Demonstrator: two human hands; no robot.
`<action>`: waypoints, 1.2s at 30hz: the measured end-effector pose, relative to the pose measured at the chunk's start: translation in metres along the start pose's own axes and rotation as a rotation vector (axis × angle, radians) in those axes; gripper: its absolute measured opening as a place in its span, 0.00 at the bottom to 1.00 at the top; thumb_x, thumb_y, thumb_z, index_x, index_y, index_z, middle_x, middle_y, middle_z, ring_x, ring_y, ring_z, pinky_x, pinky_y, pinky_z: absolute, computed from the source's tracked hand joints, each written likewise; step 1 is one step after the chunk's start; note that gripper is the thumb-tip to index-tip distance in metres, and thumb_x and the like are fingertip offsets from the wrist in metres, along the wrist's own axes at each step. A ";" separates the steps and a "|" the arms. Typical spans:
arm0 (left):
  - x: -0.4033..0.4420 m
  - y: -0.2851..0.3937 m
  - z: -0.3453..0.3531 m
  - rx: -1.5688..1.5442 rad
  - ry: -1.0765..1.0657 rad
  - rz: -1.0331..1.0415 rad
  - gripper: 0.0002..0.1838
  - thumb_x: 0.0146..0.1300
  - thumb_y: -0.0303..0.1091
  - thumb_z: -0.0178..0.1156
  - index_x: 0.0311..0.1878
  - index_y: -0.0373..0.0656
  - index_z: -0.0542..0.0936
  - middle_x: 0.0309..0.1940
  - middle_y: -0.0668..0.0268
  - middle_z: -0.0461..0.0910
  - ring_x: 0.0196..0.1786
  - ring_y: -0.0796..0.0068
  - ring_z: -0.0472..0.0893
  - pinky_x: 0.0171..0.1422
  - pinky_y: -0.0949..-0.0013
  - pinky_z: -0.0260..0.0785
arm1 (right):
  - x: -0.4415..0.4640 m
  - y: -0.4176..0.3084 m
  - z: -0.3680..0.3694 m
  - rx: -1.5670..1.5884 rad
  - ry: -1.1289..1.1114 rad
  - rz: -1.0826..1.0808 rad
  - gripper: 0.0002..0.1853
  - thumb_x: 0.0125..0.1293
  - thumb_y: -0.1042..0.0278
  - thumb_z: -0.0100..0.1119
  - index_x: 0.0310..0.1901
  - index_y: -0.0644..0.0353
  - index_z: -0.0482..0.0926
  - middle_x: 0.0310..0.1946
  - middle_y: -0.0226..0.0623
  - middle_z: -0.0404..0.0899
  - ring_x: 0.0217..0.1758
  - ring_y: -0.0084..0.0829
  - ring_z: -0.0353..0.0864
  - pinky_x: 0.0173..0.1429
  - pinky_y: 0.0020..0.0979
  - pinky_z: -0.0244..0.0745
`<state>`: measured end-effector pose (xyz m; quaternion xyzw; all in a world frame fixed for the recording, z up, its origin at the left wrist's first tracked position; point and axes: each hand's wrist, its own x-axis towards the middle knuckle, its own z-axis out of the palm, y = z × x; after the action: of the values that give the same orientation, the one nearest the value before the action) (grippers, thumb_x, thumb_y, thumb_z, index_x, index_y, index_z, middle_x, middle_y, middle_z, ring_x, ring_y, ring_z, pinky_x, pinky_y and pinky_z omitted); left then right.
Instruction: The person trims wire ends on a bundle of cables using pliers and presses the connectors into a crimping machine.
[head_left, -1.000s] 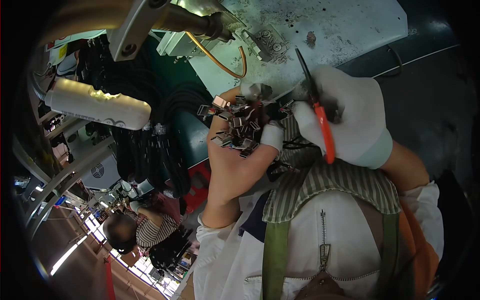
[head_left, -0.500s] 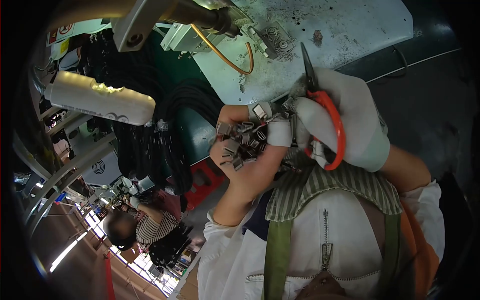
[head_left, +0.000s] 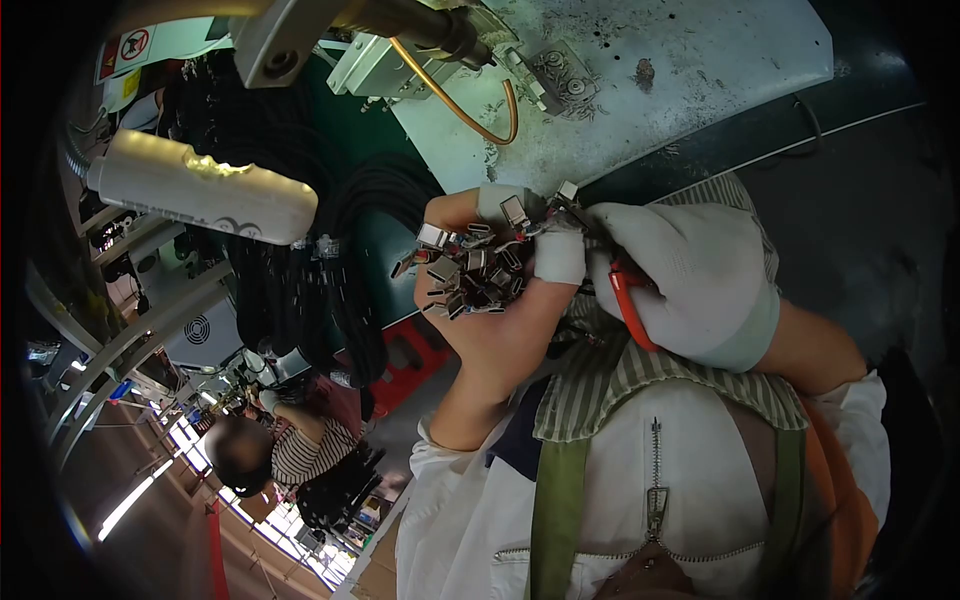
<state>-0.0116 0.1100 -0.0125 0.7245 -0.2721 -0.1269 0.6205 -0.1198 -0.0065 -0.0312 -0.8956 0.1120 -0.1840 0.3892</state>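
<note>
My left hand [head_left: 500,310], bare but for white coverings on some fingertips, is closed around a bunch of small metal connectors [head_left: 470,270] with dark cables. A few connectors [head_left: 515,210] stick up between its thumb and index finger. Just to the right, my right hand [head_left: 690,280] wears a white glove and is closed on a red-handled tool [head_left: 630,305]. The tool's dark jaws are mostly hidden between the two hands, near the raised connectors.
Beyond my hands lies a stained metal plate [head_left: 690,90] with a small fixture [head_left: 555,80] and a curved copper tube [head_left: 465,115]. A white lamp [head_left: 205,187] and bundled black cables [head_left: 345,270] are left. A co-worker [head_left: 300,450] sits at lower left.
The red-handled tool has turned down from pointing up, its jaws now at the connectors. My right hand has rotated and moved slightly lower. The connector bunch has shifted in my left hand.
</note>
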 end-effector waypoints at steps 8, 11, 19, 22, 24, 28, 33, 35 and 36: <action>-0.006 -0.003 -0.006 0.286 -0.099 0.273 0.19 0.50 0.17 0.65 0.47 0.34 0.73 0.40 0.64 0.75 0.42 0.78 0.76 0.50 0.74 0.69 | 0.005 -0.008 -0.008 0.529 -0.211 0.275 0.12 0.51 0.67 0.65 0.36 0.60 0.75 0.21 0.36 0.75 0.22 0.38 0.77 0.25 0.34 0.70; -0.010 -0.002 0.001 0.178 -0.059 0.186 0.19 0.51 0.17 0.65 0.46 0.34 0.73 0.40 0.64 0.75 0.41 0.78 0.76 0.50 0.74 0.69 | 0.003 -0.004 -0.006 0.210 -0.016 0.054 0.12 0.51 0.67 0.65 0.36 0.59 0.74 0.21 0.36 0.75 0.22 0.38 0.77 0.25 0.34 0.70; 0.000 0.005 -0.012 0.192 -0.295 0.166 0.16 0.48 0.21 0.68 0.40 0.35 0.75 0.30 0.69 0.79 0.31 0.84 0.77 0.38 0.80 0.70 | -0.005 -0.002 -0.006 0.254 -0.027 0.100 0.11 0.51 0.67 0.65 0.34 0.59 0.74 0.20 0.37 0.75 0.20 0.39 0.76 0.24 0.35 0.70; -0.005 0.001 -0.015 0.004 -0.168 -0.049 0.15 0.48 0.20 0.67 0.40 0.34 0.75 0.32 0.70 0.78 0.33 0.84 0.76 0.40 0.80 0.69 | -0.001 -0.004 -0.009 0.432 -0.099 0.188 0.10 0.51 0.67 0.65 0.32 0.59 0.75 0.19 0.37 0.74 0.20 0.39 0.76 0.24 0.34 0.69; -0.002 0.005 -0.009 -0.004 -0.100 -0.041 0.14 0.48 0.20 0.67 0.39 0.34 0.75 0.32 0.70 0.78 0.33 0.85 0.76 0.40 0.79 0.69 | 0.006 -0.005 -0.018 0.589 -0.277 0.372 0.10 0.52 0.71 0.63 0.36 0.62 0.79 0.22 0.38 0.75 0.21 0.31 0.76 0.27 0.27 0.70; 0.000 0.011 -0.012 -0.038 -0.103 -0.374 0.13 0.50 0.20 0.66 0.38 0.35 0.75 0.31 0.70 0.77 0.33 0.85 0.75 0.39 0.78 0.69 | 0.002 -0.002 0.001 0.384 -0.111 0.206 0.10 0.52 0.72 0.62 0.37 0.63 0.79 0.22 0.38 0.75 0.21 0.31 0.76 0.27 0.27 0.70; 0.001 0.000 -0.018 -0.031 -0.130 -0.370 0.13 0.49 0.20 0.67 0.39 0.34 0.76 0.31 0.69 0.78 0.33 0.85 0.75 0.38 0.77 0.70 | 0.003 0.001 0.014 0.028 0.074 0.043 0.08 0.53 0.67 0.64 0.30 0.60 0.76 0.19 0.40 0.74 0.22 0.39 0.77 0.26 0.33 0.69; 0.007 0.000 -0.020 -0.010 -0.162 -0.425 0.12 0.49 0.21 0.67 0.38 0.34 0.77 0.30 0.69 0.79 0.32 0.85 0.75 0.37 0.77 0.70 | 0.003 -0.002 0.007 0.263 -0.024 0.140 0.08 0.54 0.67 0.63 0.30 0.60 0.75 0.19 0.40 0.73 0.21 0.40 0.76 0.25 0.33 0.68; 0.011 -0.003 -0.021 -0.012 -0.166 -0.447 0.11 0.49 0.21 0.67 0.37 0.33 0.78 0.29 0.70 0.78 0.31 0.85 0.74 0.36 0.77 0.69 | 0.004 -0.003 0.005 0.500 -0.124 0.234 0.08 0.55 0.66 0.63 0.30 0.61 0.75 0.19 0.41 0.73 0.21 0.40 0.76 0.25 0.33 0.67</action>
<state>0.0087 0.1218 -0.0092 0.7500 -0.1544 -0.3217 0.5569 -0.1141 -0.0030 -0.0313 -0.7625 0.1415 -0.1045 0.6226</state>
